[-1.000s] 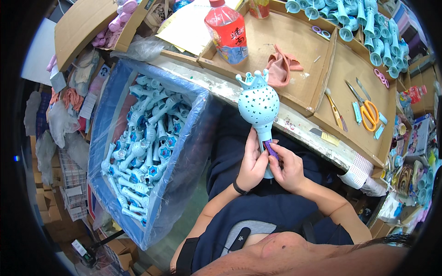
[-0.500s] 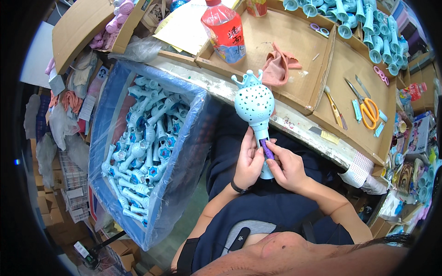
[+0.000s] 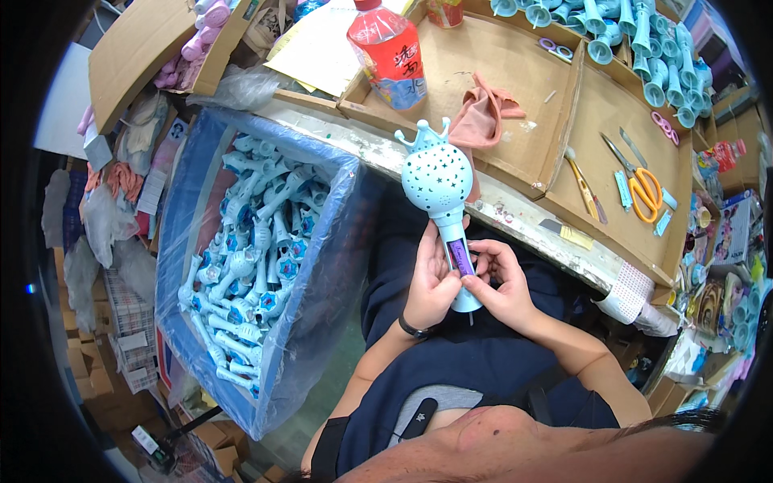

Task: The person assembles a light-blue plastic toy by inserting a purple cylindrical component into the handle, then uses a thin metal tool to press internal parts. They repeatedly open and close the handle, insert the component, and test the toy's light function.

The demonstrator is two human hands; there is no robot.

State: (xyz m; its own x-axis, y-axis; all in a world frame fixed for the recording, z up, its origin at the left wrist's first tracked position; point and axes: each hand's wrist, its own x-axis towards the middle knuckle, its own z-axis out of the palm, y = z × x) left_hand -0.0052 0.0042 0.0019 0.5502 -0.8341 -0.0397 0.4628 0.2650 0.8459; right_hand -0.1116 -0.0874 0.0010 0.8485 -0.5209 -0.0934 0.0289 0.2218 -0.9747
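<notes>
A light blue toy wand (image 3: 437,179), with a crown on top and a ball head pierced by star-shaped holes, tilts slightly left in front of my body. My left hand (image 3: 428,288) wraps round its handle from the left, thumb near the lower part. On the handle's face is a narrow purple label (image 3: 461,256) with light lettering. My right hand (image 3: 507,288) grips the handle from the right, its thumb on the label's lower end and its fingers curled beside it. The fingertips behind the handle are partly hidden.
A blue bin (image 3: 328,211) lined with plastic holds many similar wands at left. Cardboard trays (image 3: 515,60) on the bench hold a red-labelled bottle (image 3: 388,58), a pink cloth (image 3: 481,117), orange scissors (image 3: 644,193) and a brush (image 3: 581,185). More blue parts (image 3: 656,60) lie heaped at far right.
The wand has shifted slightly left and toward me. My right fingers have lifted from the label's upper part, and the thumb sits lower, leaving more of the label visible.
</notes>
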